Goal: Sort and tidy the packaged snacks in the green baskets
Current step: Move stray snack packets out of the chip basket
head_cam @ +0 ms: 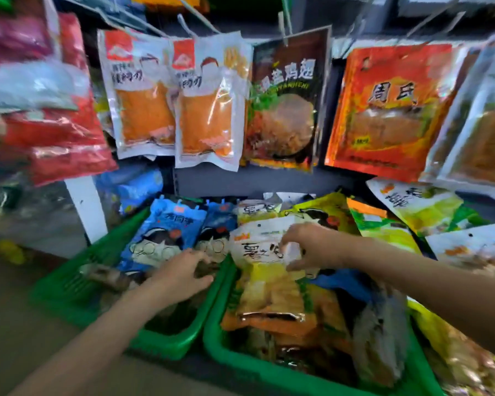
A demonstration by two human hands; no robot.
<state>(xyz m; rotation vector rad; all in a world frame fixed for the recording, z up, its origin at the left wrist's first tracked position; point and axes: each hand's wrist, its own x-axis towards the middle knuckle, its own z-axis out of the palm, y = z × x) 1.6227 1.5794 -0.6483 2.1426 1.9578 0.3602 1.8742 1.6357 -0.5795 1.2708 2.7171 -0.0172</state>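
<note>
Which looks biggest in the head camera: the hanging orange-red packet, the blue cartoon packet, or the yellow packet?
1. Hanging orange-red packet
2. Yellow packet, gripped by the right hand
3. Blue cartoon packet, though partly hidden, so 2 and 3 are unsure.

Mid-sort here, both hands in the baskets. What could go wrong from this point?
1. The right hand pinches only the top of the yellow-and-white packet, which stands propped on a loose heap; lifting it may topple the packets beneath.
2. The left hand reaches across the rim between the left green basket and the right green basket, so it could nudge the leaning blue packets over.
3. Hanging packets crowd overhead; rising hands might knock them.
</note>
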